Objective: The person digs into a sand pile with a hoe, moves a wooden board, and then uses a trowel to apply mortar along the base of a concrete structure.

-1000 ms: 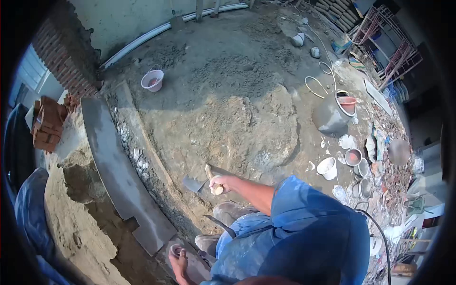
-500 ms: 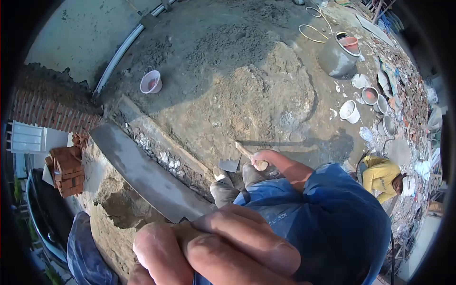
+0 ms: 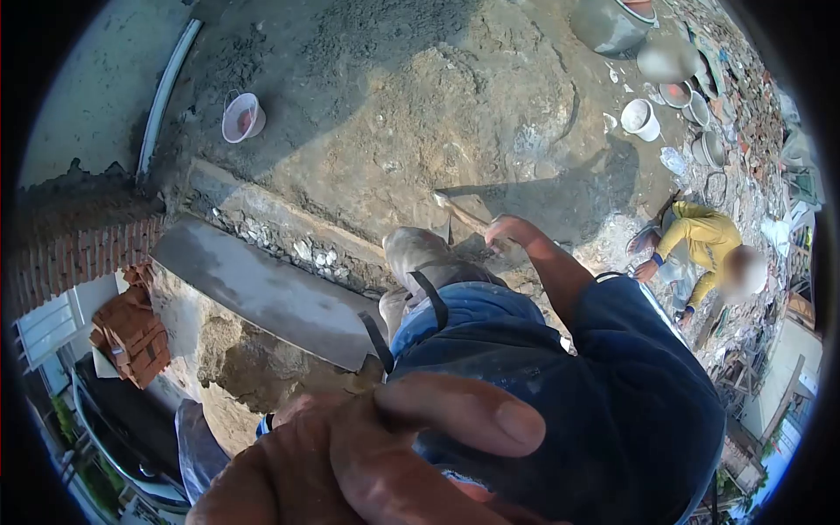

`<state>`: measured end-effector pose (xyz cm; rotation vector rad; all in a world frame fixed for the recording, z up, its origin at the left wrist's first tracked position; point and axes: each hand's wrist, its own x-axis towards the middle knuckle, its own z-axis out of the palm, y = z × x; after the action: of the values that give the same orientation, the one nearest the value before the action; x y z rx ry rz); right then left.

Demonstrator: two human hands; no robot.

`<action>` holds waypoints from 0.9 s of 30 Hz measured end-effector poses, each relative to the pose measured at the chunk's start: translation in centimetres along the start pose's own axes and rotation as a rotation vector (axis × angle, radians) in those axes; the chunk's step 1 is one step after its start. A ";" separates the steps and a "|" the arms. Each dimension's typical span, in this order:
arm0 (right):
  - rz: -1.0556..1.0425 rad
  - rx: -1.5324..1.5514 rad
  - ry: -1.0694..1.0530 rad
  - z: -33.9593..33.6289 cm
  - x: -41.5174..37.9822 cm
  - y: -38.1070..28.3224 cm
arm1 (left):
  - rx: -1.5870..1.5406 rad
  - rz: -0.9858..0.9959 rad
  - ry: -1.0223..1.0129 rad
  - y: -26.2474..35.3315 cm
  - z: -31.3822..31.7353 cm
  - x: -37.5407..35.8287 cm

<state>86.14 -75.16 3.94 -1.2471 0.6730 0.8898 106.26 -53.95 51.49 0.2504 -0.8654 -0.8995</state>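
Note:
My right hand [image 3: 507,233] is closed around the wooden handle of a hoe [image 3: 468,216], held out in front of my legs over the sandy ground. The hoe's metal blade shows only as a thin dark edge beside my knee. Very large and close to the camera, my left hand [image 3: 359,459] fills the bottom of the view. Its fingers are bent but apart, one stretching to the right, and no object shows in them. Part of that hand is cut off by the lower edge.
A grey concrete slab [image 3: 262,289] lies left of my legs, by stacked bricks [image 3: 131,328]. A pink-white bucket [image 3: 243,118] stands farther off. Toward the right are a white bucket [image 3: 640,120], a large pot [image 3: 608,26], rubble and a crouching person in yellow [image 3: 700,241].
The view has tilted and turned. My left hand has loosened from tightly folded fingers to a more spread shape. My right hand still grips the hoe, whose blade now appears edge-on.

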 end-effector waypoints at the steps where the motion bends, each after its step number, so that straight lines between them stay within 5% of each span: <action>1: 0.066 -0.012 0.048 0.4 -0.5 -0.7 | 0.094 0.038 -0.022 0.0 -1.5 0.2; 6: 0.127 0.064 0.162 2.3 -0.2 -0.7 | -0.043 0.014 -0.074 -1.4 -7.7 1.5; 8: 0.192 0.005 0.486 3.9 -2.9 -2.9 | -0.112 -0.107 -0.128 -2.9 -11.6 2.0; 10: 0.214 0.102 0.512 4.6 -3.2 -3.4 | 0.011 -0.374 -0.063 -3.2 -16.4 2.2; 14: 0.357 0.129 0.453 4.9 -2.0 -2.8 | 0.406 -0.565 0.026 -5.3 -27.7 5.3; 18: 0.296 0.497 0.415 7.5 1.1 -0.3 | 0.953 -0.907 0.020 -6.5 -42.7 4.6; 21: 0.372 0.724 0.343 6.4 0.4 -3.9 | 1.442 -1.244 -0.232 -4.1 -53.4 -1.0; 23: 0.323 0.638 0.404 5.7 2.2 -5.4 | 1.392 -1.414 -0.056 -0.8 -57.3 -6.1; 26: 0.363 0.525 0.544 5.9 3.2 -7.3 | 0.994 -1.659 0.894 4.1 -59.5 -14.3; 27: 0.365 0.500 0.616 6.3 3.5 -7.7 | 0.913 -1.736 0.938 6.5 -63.9 -20.8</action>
<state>94.37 -68.91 6.20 -0.9442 1.5496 0.5577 151.22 -43.56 2.15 2.2488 0.1291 -1.6001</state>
